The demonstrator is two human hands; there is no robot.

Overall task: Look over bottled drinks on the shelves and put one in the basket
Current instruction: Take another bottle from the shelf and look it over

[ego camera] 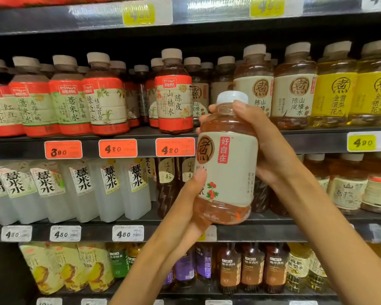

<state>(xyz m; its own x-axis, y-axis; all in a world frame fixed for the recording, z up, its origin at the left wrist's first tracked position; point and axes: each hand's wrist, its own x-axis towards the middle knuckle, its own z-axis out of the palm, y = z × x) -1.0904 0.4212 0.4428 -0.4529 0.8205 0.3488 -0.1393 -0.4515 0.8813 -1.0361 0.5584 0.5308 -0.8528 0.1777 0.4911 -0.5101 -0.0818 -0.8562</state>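
I hold a bottle [229, 164] of amber drink upright in front of the shelves, with a white cap, a cream label, a brown round seal and red berries. My right hand [271, 150] grips its upper right side, thumb near the cap and fingertips showing round the bottle's left shoulder. My left hand [194, 194] holds the lower left side, thumb lying across the label. The basket is not in view.
The middle shelf [317, 139] carries red-labelled bottles [174, 100] at left, cream-labelled ones [295, 93] and yellow ones [337, 93] at right. Below stand clear square bottles [110, 190] and dark bottles. The lowest shelf has several small juice bottles [229, 269]. Price tags line the edges.
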